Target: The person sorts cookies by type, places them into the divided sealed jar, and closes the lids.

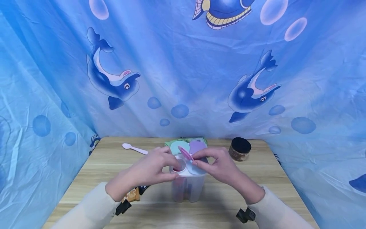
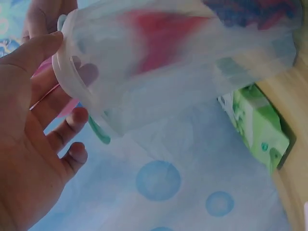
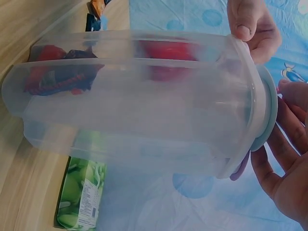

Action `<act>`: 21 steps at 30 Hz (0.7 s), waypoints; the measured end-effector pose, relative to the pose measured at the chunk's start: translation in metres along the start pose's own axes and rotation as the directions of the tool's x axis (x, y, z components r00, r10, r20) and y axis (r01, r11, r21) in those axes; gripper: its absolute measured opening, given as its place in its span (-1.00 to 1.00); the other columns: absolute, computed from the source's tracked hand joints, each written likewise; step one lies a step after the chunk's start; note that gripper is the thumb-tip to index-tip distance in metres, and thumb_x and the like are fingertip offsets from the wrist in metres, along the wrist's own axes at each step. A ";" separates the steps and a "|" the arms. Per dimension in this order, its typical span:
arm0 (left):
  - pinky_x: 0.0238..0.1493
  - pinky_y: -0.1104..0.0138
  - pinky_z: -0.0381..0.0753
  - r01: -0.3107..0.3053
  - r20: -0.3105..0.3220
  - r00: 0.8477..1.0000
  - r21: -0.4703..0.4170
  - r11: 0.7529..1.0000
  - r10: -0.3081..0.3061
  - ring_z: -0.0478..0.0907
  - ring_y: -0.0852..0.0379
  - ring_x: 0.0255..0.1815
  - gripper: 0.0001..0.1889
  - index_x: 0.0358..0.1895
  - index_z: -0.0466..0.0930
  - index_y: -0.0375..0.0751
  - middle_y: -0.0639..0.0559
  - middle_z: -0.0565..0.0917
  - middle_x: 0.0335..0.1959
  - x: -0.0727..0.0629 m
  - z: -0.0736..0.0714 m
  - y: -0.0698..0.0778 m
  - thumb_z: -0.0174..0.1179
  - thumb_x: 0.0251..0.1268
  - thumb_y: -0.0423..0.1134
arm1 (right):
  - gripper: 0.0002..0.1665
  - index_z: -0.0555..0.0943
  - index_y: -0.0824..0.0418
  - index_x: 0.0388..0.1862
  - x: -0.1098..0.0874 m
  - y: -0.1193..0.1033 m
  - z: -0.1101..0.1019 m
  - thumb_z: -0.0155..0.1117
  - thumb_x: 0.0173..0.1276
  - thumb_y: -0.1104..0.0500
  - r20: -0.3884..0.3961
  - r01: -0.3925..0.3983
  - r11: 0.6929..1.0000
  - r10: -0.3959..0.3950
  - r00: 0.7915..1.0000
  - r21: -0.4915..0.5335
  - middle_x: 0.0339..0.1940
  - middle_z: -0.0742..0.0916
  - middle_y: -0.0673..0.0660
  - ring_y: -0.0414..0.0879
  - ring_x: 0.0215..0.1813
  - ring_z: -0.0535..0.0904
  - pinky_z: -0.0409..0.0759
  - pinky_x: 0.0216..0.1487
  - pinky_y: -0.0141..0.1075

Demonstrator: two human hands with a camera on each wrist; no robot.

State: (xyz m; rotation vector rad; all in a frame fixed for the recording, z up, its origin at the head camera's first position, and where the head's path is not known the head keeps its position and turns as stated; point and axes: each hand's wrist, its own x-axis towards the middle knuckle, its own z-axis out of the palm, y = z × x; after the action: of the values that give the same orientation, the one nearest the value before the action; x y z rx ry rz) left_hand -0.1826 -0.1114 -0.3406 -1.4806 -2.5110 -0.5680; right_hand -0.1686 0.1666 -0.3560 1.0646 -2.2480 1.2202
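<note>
A tall translucent plastic container (image 1: 188, 189) with a white rim stands upright on the table, its round mouth uncovered. My left hand (image 1: 155, 165) reaches over from the left with fingertips inside that mouth and the thumb at the rim; no item shows between its fingers. Partway down inside is a blurred red packet (image 3: 168, 57), apart from the fingers. Red and dark blue packets (image 3: 67, 74) lie at the bottom. My right hand (image 1: 218, 163) pinches a pink round lid (image 1: 185, 153), tilted up beside the mouth. Mint (image 1: 180, 147) and purple lids (image 1: 197, 146) sit behind it.
Left of the container lie a pale pink spoon (image 1: 134, 148) and, partly behind my left wrist, orange (image 1: 132, 195) and black packets (image 1: 143, 189). A dark-lidded jar (image 1: 239, 149) stands at the back right. Behind the container is a green carton (image 3: 82, 192). A blue curtain surrounds the table.
</note>
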 end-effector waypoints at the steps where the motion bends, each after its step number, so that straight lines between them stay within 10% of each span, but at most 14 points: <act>1: -0.01 0.27 0.51 0.001 -0.004 1.000 -0.005 1.000 -0.001 0.51 0.29 -0.06 -0.81 -0.07 0.79 0.15 0.42 0.75 -0.13 0.000 0.001 0.000 0.36 0.34 0.03 | -0.83 0.83 0.06 -0.15 0.000 0.000 0.000 0.54 0.27 0.21 0.001 0.000 1.000 0.000 1.000 0.002 -0.24 0.85 -0.10 -0.26 -0.21 0.75 0.72 -0.20 -0.24; 7: 0.04 0.25 0.65 0.059 -0.123 0.989 -0.151 0.987 -0.078 0.63 0.27 0.00 -0.84 -0.08 0.77 0.05 0.32 0.73 -0.08 -0.001 -0.005 -0.004 0.36 0.37 -0.06 | -0.83 0.82 0.05 -0.15 -0.001 0.000 0.000 0.54 0.28 0.21 0.001 0.005 1.000 -0.005 1.000 0.001 -0.24 0.85 -0.10 -0.28 -0.22 0.75 0.72 -0.22 -0.24; 12: -0.18 0.26 0.66 0.233 -0.200 0.938 -0.235 0.944 -0.281 0.63 0.31 -0.18 -0.81 -0.02 0.76 0.05 0.33 0.72 -0.12 0.006 -0.018 -0.001 0.31 0.42 -0.04 | -0.84 0.83 0.04 -0.16 0.001 -0.001 0.000 0.54 0.28 0.20 0.000 0.005 1.000 -0.005 1.000 -0.005 -0.25 0.84 -0.11 -0.27 -0.25 0.73 0.71 -0.24 -0.23; 17: -0.26 0.26 0.65 0.388 -0.138 0.884 -0.314 0.866 -0.446 0.62 0.25 -0.18 -0.68 0.05 0.73 0.04 0.27 0.72 -0.11 0.017 -0.026 0.003 0.29 0.40 0.11 | -0.83 0.83 -0.02 -0.16 0.002 -0.002 0.000 0.55 0.27 0.19 0.001 -0.010 1.000 0.010 1.000 -0.011 -0.24 0.84 -0.16 -0.28 -0.26 0.71 0.70 -0.25 -0.24; 21: -0.27 0.27 0.65 0.445 -0.057 0.872 -0.321 0.836 -0.486 0.62 0.22 -0.19 -0.65 -0.04 0.74 0.09 0.27 0.73 -0.20 0.025 -0.027 0.006 0.31 0.32 0.21 | -0.83 0.83 -0.01 -0.17 0.002 -0.003 0.001 0.55 0.27 0.19 -0.001 -0.004 1.000 0.004 1.000 -0.017 -0.25 0.84 -0.14 -0.27 -0.27 0.71 0.70 -0.26 -0.23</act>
State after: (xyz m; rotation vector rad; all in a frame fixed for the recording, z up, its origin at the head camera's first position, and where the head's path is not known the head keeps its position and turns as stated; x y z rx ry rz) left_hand -0.1912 -0.0995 -0.3058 -0.8369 -2.7684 -1.1292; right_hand -0.1674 0.1633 -0.3534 1.0541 -2.2566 1.2011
